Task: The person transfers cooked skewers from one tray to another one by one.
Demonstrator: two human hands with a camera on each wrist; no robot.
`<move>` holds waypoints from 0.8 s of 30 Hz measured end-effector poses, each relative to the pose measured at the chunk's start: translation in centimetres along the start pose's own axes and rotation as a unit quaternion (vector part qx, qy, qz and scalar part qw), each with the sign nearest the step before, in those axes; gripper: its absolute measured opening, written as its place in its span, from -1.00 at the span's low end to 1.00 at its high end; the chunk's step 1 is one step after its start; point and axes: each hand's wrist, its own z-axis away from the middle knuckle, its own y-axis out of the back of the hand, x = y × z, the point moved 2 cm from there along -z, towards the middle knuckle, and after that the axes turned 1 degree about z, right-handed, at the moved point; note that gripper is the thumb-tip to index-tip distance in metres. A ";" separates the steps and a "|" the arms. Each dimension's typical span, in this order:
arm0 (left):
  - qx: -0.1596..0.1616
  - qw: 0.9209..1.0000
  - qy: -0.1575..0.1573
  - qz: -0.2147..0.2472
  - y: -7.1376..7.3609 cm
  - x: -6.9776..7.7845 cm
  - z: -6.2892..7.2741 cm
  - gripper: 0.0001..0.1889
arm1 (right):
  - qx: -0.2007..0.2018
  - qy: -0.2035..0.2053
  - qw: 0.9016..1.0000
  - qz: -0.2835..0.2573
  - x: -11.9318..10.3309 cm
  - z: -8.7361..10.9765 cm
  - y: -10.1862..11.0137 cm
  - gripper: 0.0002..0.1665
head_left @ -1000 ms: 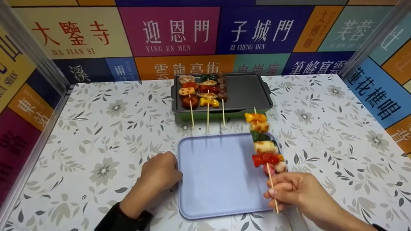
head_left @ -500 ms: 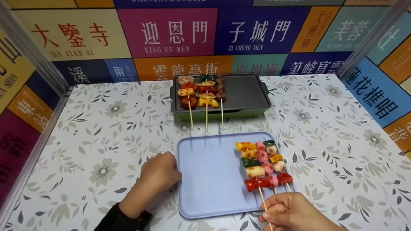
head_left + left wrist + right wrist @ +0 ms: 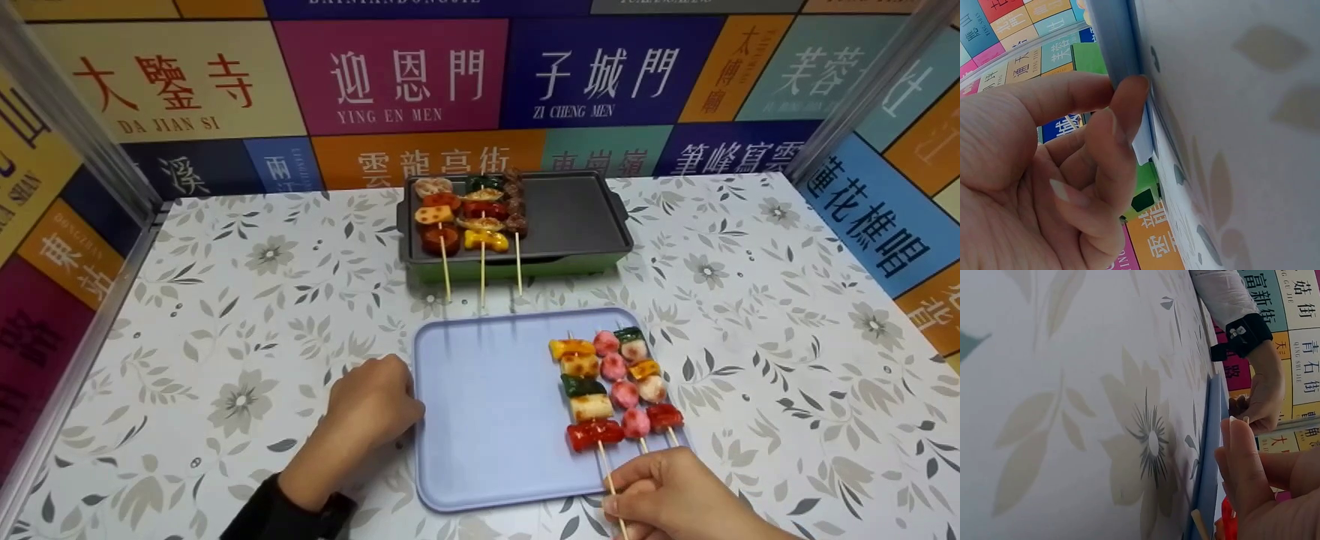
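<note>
In the head view my right hand (image 3: 671, 491) pinches the bare stick end of a skewer (image 3: 591, 406) threaded with yellow, pale, green and red pieces. That skewer lies over the right part of a pale blue tray (image 3: 487, 420). Right beside it on the tray are a skewer of pink balls (image 3: 624, 394) and a skewer with green, white, orange and red pieces (image 3: 651, 388); my fingers partly cover their sticks. My left hand (image 3: 375, 401) is at the tray's left edge; in the left wrist view its thumb and forefinger pinch the tray rim (image 3: 1120, 50).
Behind the tray stands a green grill pan with a dark top (image 3: 574, 217). Three skewers (image 3: 484, 214) lie on its left half, sticks overhanging the front. A floral-patterned table (image 3: 247, 300) lies beneath, with printed wall panels (image 3: 390, 75) at the back and sides.
My right hand has brought the skewer down and left onto the tray, beside the other two. Over the last half second it shifts only slightly. My left hand stays put.
</note>
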 end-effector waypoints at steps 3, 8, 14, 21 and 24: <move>-0.001 1.000 0.000 -0.002 0.0 0.0 0.1 -0.70 | 0.007 0.005 0.999 0.043 -0.1 0.0 0.2 -0.79; -0.003 1.000 0.002 -0.006 0.1 0.0 0.1 -0.75 | 0.020 -0.013 0.995 0.100 -0.1 0.1 0.7 -0.70; -0.007 1.000 0.005 -0.002 0.1 0.0 0.0 -0.77 | 0.022 -0.030 0.992 0.119 -0.2 0.4 1.3 -0.57; -0.008 1.000 0.004 -0.001 0.0 -0.1 -0.1 -0.78 | 0.128 0.182 0.940 0.258 -1.6 1.5 3.2 -0.74; -0.009 1.000 0.005 -0.002 0.0 -0.1 -0.1 -0.80 | 0.245 0.256 0.879 0.320 -2.1 1.4 4.6 -0.80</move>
